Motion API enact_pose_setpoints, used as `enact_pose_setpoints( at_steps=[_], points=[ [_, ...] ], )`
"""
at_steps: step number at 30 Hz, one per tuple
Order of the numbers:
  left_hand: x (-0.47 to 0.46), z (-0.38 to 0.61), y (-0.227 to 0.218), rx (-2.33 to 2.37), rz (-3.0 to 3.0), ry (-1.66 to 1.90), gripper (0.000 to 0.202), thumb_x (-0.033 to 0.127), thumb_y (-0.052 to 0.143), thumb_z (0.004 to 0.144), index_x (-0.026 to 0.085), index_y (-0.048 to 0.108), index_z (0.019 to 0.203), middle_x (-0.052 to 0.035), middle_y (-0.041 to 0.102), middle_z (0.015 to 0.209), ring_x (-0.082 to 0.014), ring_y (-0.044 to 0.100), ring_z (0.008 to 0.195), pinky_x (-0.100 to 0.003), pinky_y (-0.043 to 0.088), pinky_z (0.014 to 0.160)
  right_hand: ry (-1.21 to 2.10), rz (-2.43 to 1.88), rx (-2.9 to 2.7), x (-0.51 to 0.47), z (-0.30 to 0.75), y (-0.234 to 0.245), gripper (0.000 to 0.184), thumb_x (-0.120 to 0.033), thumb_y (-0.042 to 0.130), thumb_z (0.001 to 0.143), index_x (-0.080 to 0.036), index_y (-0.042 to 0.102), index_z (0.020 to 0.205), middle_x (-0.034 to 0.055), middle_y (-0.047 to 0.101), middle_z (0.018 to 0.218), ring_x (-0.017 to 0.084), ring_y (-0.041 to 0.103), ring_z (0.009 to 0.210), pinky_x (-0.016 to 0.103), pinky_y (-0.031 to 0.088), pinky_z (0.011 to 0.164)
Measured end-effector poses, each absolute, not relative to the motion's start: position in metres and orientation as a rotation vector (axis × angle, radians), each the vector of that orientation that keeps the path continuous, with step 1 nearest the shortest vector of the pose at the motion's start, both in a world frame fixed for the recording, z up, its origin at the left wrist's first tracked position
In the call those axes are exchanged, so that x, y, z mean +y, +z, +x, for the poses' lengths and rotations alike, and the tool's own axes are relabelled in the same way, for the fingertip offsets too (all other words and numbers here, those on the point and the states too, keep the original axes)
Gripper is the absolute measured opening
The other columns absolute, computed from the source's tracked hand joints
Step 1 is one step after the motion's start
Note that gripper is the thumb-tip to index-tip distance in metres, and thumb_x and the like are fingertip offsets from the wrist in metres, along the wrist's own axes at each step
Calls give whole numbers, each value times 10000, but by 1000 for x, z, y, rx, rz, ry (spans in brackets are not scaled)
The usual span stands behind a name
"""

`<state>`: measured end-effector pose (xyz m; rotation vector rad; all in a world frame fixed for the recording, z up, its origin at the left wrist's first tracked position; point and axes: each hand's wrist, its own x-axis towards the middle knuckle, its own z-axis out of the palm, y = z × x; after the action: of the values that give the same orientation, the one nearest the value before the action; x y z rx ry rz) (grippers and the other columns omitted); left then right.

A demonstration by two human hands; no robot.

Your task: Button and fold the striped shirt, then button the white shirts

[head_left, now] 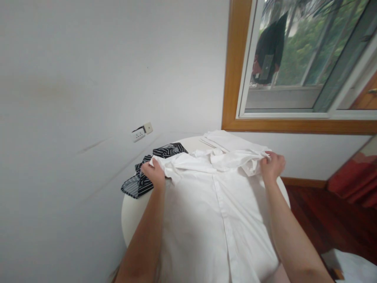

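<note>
A white button-front shirt (200, 212) is spread over a round white table (131, 220), its placket running toward me and its lower part reaching past the bottom of the view. My left hand (154, 173) is closed on the shirt's upper left part, near the shoulder. At the upper right part, my right hand (272, 166) pinches the bunched fabric. Between both hands the collar area lies crumpled. Beside my left hand rests a dark striped cloth garment (141, 179), partly covered by the shirt and hand.
Folded white cloth (232, 139) lies at the table's back, against the wall. A wall socket (138, 135) is at the left. The wood-framed window (232, 78) stands at the right. Red fabric (356, 181) hangs above the dark wooden floor (306, 212); a white object (353, 265) sits lower right.
</note>
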<state>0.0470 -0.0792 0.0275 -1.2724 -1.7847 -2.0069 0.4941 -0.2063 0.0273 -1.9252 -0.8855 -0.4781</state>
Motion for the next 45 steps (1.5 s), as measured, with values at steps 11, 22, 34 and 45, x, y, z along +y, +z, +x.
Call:
enact_pose_setpoints(
  at_steps=[11, 22, 34, 45],
  points=[
    [-141, 145, 32, -989, -2472, -1161, 331, 136, 446, 829, 229, 580, 1116, -79, 539, 1244, -230, 423, 1218, -439, 297, 1063, -165, -1322, -2036, -184, 378, 6, 333, -118, 478, 807, -219, 644, 1077, 83, 600, 1104, 217, 503, 1068, 386, 368, 958],
    [-118, 170, -35, -1042, -2930, -868, 386, 123, 378, 876, 191, 532, 1223, -74, 586, 1243, -177, 521, 1153, -389, 388, 1041, 14, -1479, -2076, -171, 373, -26, 235, -228, 513, 869, -199, 654, 1054, 79, 621, 1107, 192, 543, 1058, 327, 378, 938],
    [-124, 167, -14, -1312, -2677, -889, 239, 217, 457, 881, 235, 616, 1059, -65, 637, 979, -212, 555, 940, -358, 420, 851, -86, -1717, -2014, -174, 367, -18, 204, -165, 489, 831, -161, 632, 977, 76, 638, 968, 189, 542, 933, 275, 355, 842],
    [-133, 159, -2, -1439, -2418, -1114, 248, 200, 460, 851, 189, 541, 1084, -93, 585, 1031, -240, 517, 994, -379, 392, 879, -205, -1811, -1985, -178, 366, -14, 237, -243, 460, 908, -222, 672, 1012, 103, 585, 993, 230, 462, 973, 323, 310, 783]
  ],
)
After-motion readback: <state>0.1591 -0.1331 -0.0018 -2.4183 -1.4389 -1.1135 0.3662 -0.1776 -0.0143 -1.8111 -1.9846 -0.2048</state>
